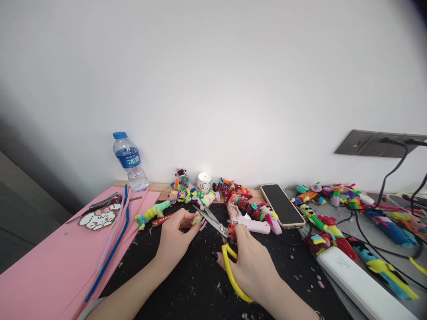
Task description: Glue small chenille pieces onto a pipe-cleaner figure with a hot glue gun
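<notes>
My right hand [253, 262] grips yellow-handled scissors [218, 229] whose blades point up-left, open, toward a small fuzzy pastel piece [197, 218]. That piece is pinched between the fingertips of my left hand [174, 238]. Both hands rest over a black mat [196, 284] sprinkled with small clippings. The scissor tips lie right beside the piece; whether they touch it is unclear.
Pink sheets [50, 266] at left carry blue and pink pipe cleaners [113, 249] and tools. At the back stand a water bottle [130, 161], a lit candle [204, 181], fuzzy figures [233, 191], a pink glue gun [248, 223] and a phone [282, 205]. A white power strip [360, 284] and cables lie right.
</notes>
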